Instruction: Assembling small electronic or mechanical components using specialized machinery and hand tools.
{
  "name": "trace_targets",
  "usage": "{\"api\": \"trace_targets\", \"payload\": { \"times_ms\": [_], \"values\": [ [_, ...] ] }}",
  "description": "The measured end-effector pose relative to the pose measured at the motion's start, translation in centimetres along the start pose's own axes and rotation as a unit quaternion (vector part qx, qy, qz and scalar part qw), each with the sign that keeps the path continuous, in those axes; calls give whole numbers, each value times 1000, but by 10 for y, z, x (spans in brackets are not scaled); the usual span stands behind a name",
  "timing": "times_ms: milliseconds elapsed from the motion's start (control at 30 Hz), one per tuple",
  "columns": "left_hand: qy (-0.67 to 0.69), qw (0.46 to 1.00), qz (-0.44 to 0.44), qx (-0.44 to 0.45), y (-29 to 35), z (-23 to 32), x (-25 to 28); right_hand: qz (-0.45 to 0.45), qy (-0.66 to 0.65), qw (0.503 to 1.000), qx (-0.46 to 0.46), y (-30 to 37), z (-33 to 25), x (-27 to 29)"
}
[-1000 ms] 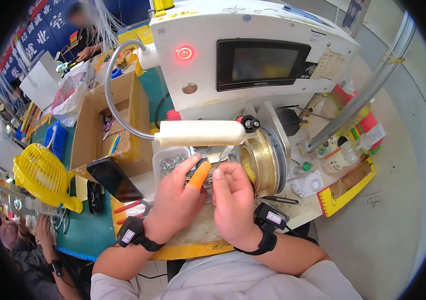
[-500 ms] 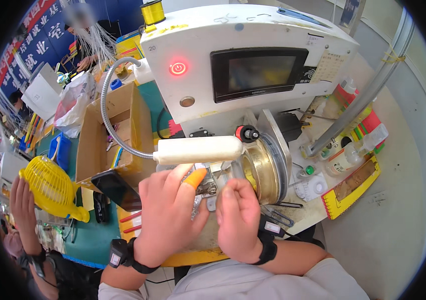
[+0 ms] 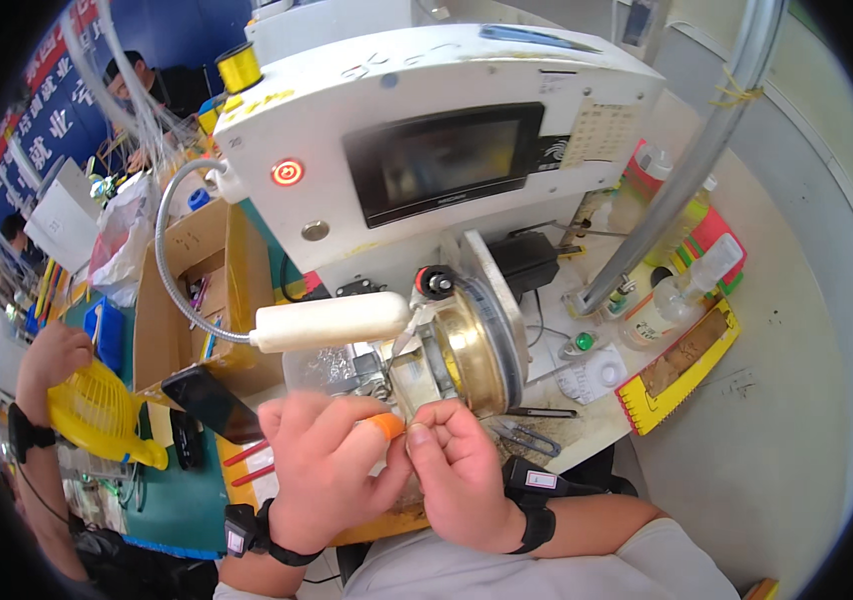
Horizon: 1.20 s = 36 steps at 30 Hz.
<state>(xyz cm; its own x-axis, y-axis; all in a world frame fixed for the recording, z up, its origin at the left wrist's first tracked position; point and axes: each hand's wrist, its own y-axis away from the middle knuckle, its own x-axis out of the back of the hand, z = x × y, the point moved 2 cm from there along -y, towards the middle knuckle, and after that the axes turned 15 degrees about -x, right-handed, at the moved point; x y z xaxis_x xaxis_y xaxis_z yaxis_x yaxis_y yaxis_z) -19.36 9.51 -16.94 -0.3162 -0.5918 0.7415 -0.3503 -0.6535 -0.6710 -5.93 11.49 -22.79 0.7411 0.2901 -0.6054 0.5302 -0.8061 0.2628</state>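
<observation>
My left hand (image 3: 322,465) and my right hand (image 3: 462,480) meet at the fingertips just in front of a small machine. Each is closed in a pinch, and whatever sits between the fingers is too small to make out. An orange finger cover (image 3: 387,426) is on a finger of my left hand. Right beyond the fingertips is a metal fixture (image 3: 375,372), beside a brass-coloured ring (image 3: 472,350) on the machine. Above the fixture hangs a white cylindrical lamp head (image 3: 332,322) on a bendable metal neck.
Behind stands the white machine housing (image 3: 297,215) with a dark screen (image 3: 447,160). To the left are a cardboard box (image 3: 172,345), a phone (image 3: 209,402) and a yellow fan (image 3: 92,415) under another person's hand. Bottles (image 3: 657,312) and a yellow-edged tray (image 3: 692,365) lie right.
Both my hands have drawn back from the fixture toward me, and their fingertips have come together. The other person's hand has moved onto the top of the yellow fan. The view has shifted.
</observation>
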Motion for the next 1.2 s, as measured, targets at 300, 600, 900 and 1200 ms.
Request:
{"api": "trace_targets", "payload": {
  "times_ms": [300, 600, 900, 1200],
  "values": [
    [-2, 999, 9, -39, 7, -1, -6, -27, 18, 999, 11, 6, 0, 4],
    [170, 979, 65, -97, 12, -10, -19, -90, 454, 800, 383, 26, -47, 57],
    [145, 983, 76, -86, 21, -11, -24, 104, 713, 556, 414, 7, -80, 21],
    [17, 990, 122, -69, 28, -2, -23, 56, 708, 571, 413, -1, -86, 18]
  ]
}}
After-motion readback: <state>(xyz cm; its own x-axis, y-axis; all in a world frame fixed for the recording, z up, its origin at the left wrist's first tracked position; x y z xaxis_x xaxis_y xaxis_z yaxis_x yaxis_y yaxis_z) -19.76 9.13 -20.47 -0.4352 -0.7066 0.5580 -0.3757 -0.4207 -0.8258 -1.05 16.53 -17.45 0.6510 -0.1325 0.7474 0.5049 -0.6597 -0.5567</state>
